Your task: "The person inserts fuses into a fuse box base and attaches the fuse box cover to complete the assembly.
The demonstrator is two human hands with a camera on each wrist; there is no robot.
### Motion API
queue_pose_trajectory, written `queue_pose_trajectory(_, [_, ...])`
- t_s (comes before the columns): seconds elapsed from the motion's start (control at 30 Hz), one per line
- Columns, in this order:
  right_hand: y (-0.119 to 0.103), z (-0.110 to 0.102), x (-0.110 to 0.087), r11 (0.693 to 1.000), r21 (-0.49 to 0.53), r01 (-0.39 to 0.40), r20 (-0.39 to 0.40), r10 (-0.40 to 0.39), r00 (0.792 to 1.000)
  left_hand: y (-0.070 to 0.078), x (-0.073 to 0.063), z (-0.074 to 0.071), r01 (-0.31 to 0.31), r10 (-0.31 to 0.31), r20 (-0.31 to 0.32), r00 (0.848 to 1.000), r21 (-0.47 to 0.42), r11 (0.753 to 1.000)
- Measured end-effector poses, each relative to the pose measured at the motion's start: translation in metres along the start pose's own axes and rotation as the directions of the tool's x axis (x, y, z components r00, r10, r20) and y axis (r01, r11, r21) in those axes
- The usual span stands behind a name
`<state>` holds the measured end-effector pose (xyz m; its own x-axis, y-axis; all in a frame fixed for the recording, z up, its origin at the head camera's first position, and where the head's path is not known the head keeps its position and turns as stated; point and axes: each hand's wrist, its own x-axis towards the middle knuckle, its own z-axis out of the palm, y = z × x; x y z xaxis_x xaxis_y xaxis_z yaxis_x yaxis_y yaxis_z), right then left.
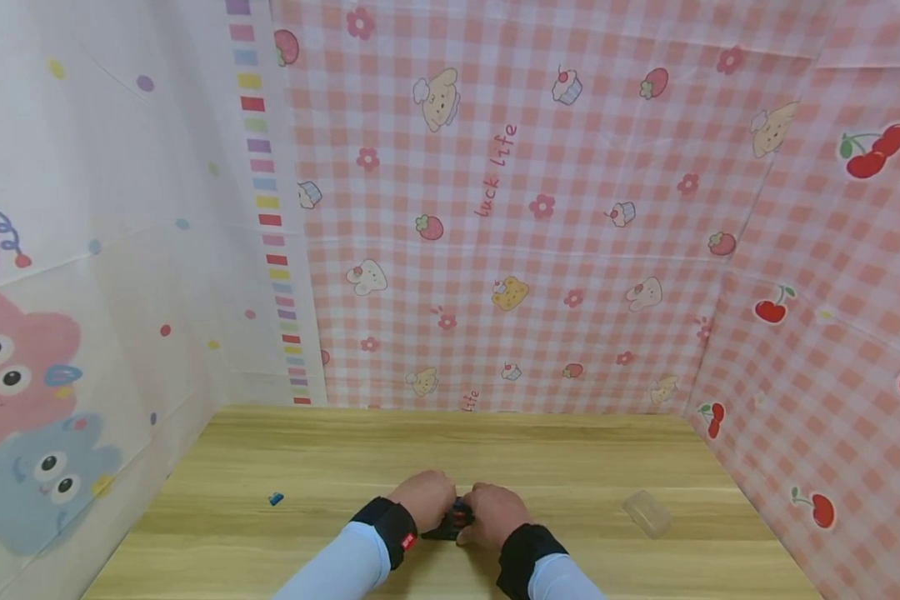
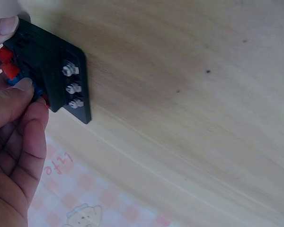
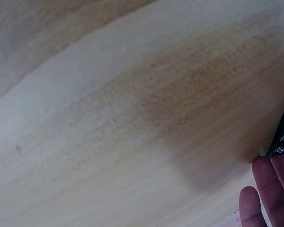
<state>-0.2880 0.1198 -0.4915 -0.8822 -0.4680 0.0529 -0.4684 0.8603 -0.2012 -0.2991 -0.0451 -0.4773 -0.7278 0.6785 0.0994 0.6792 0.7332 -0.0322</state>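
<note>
Both hands meet at a black plastic terminal block (image 1: 459, 518) on the wooden table, low in the middle of the head view. It has a flat base, silver screws (image 2: 73, 88) along one side and red pieces (image 2: 8, 66) along the other. My left hand (image 1: 426, 498) pinches a small blue piece (image 2: 37, 91) at the block between thumb and forefinger. From the right, my right hand (image 1: 497, 515) holds the block by its end. Its thumb (image 2: 7, 27) lies on the base's corner. In the right wrist view only some fingers (image 3: 267, 187) and the block's edge show.
A small blue part (image 1: 275, 498) lies to the left on the wooden table (image 1: 345, 450). On the right is a clear plastic box or lid (image 1: 647, 512). Patterned cloth walls (image 1: 510, 250) enclose the table at the back and both sides.
</note>
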Motion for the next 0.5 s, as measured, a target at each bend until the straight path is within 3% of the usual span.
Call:
queue_pose_trajectory(0.23, [-0.0015,-0.0024,-0.0009,1.0,0.0,0.003,0.002,-0.003,1.0,-0.0014,-0.003,0.0004,0.003,-0.004,-0.011,1.0,-0.034,0.999])
queue_pose_trajectory(0.5, [-0.0009,-0.0006,-0.0003,1.0,0.004,-0.004,-0.003,0.004,1.0,-0.0002,0.0013,-0.0013,-0.001,0.0,0.026,1.0,0.018,1.0])
